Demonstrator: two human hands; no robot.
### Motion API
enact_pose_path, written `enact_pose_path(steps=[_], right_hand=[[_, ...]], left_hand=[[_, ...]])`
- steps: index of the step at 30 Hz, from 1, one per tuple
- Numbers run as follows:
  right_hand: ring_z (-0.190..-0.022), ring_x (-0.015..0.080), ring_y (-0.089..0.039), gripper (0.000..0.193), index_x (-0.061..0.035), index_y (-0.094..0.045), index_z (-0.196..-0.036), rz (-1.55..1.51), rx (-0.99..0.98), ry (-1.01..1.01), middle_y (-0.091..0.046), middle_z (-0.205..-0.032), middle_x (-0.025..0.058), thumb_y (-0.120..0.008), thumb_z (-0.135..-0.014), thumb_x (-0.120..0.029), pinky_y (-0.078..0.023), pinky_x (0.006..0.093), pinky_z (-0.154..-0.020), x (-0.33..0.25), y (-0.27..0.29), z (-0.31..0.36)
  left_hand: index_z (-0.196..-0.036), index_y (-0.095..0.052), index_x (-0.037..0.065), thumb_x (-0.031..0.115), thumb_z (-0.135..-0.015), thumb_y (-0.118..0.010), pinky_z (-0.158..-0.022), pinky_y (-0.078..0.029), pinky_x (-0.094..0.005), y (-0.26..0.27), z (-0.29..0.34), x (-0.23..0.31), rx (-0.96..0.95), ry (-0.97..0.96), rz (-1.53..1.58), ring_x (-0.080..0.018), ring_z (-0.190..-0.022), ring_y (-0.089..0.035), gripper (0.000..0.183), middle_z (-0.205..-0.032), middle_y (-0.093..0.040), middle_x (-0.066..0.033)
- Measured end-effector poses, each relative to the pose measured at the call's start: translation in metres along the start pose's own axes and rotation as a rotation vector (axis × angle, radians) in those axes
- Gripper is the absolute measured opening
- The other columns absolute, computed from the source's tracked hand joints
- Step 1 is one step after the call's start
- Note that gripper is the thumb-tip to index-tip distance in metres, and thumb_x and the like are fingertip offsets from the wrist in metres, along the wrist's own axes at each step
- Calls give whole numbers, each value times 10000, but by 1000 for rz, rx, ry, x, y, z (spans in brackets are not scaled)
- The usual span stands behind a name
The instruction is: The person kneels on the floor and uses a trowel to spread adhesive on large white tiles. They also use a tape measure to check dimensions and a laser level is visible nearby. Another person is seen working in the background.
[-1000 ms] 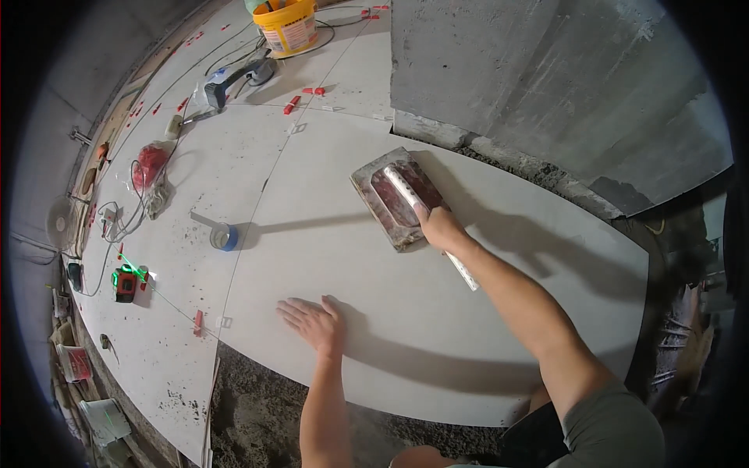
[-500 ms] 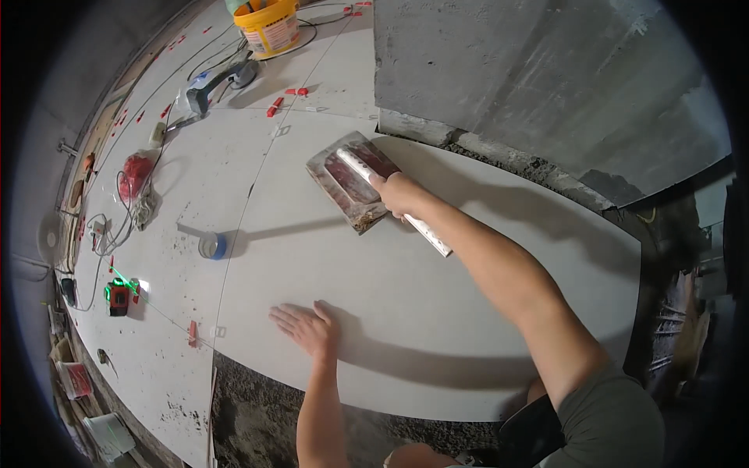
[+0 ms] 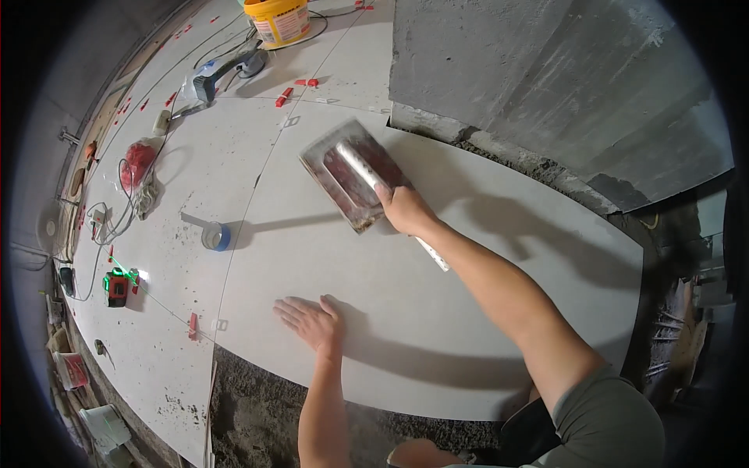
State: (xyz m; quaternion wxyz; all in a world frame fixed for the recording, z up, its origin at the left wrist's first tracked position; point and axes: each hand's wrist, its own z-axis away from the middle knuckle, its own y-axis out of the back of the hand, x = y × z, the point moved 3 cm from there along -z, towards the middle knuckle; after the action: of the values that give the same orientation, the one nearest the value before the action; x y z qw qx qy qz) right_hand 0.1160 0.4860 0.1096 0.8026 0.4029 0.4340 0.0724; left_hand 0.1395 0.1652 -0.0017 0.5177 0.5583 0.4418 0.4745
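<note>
My right hand [image 3: 406,210] is wrapped round the pale bar handle of a rectangular hand float [image 3: 359,175]. The float's reddish back is smeared with mortar, and motion blurs it a little. It is over the far part of a large light-grey tile [image 3: 437,343]; whether its underside touches the tile, I cannot tell. Nearer to me, my left hand [image 3: 314,321] lies flat on the same tile with its fingers stretched out and holds nothing. Dark mortar [image 3: 265,405] shows along the tile's near edge.
A grey wall block [image 3: 546,93] stands far right. On the tiles to the left are a blue tape roll [image 3: 215,236], a laser level [image 3: 116,288], a red bundle [image 3: 137,164], a corded power tool [image 3: 226,74], a yellow bucket [image 3: 278,22] and several red levelling wedges [image 3: 284,97].
The float in my right hand has changed its tilt and is more blurred. My left hand stays flat on the tile. The whole view has shifted slightly.
</note>
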Motion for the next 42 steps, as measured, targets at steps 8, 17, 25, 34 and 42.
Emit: enact_pose_path(steps=[8,17,25,34,42], right_hand=[[-489,330,-623,783,125,-645,-902,-92,-97,-141,-643,-681,222,-395,-1015,-608,-517,456,-463,29,-57,-31],[-488,147,-458,624,-20,-549,-787,-145,-134,28,-462,-581,25,-417,-1032,-579,-403,370,-458,-32,35,-14],[-532,298,-612,661,58,-640,-858,13,-277,-109,-608,-628,153,-426,-1030,-543,-503,454,-555,-68,-53,-13],[-832,457,-667,722,93,-653,-923,84,-128,146,-677,-812,266,-381,-1028,-568,-519,489,-791,-36,-56,29],[-540,175,-498,610,-19,-598,-832,-111,-203,-169,-517,-620,35,-434,-1025,-573,-420,376,-515,54,58,93]], left_hand=[[-1505,-200,-167,519,-1003,-402,-1247,-75,-480,0,-113,-23,105,1,84,-439,-1521,-105,874,-1605,-163,-337],[-1504,-236,-156,566,-981,-391,-1238,-127,-478,-10,-172,-34,145,268,49,-430,-1514,-163,904,-1596,-212,-331],[-1487,-242,-179,561,-984,-388,-1241,-117,-475,-7,-173,-34,173,229,87,-440,-1507,-175,907,-1577,-235,-352],[-1486,-248,-179,555,-992,-377,-1239,-120,-481,-11,-175,-37,154,230,27,-448,-1503,-178,894,-1574,-243,-352],[-1496,-248,-161,605,-984,-350,-1233,-131,-508,-12,-175,-37,101,204,19,-464,-1499,-179,926,-1578,-232,-351]])
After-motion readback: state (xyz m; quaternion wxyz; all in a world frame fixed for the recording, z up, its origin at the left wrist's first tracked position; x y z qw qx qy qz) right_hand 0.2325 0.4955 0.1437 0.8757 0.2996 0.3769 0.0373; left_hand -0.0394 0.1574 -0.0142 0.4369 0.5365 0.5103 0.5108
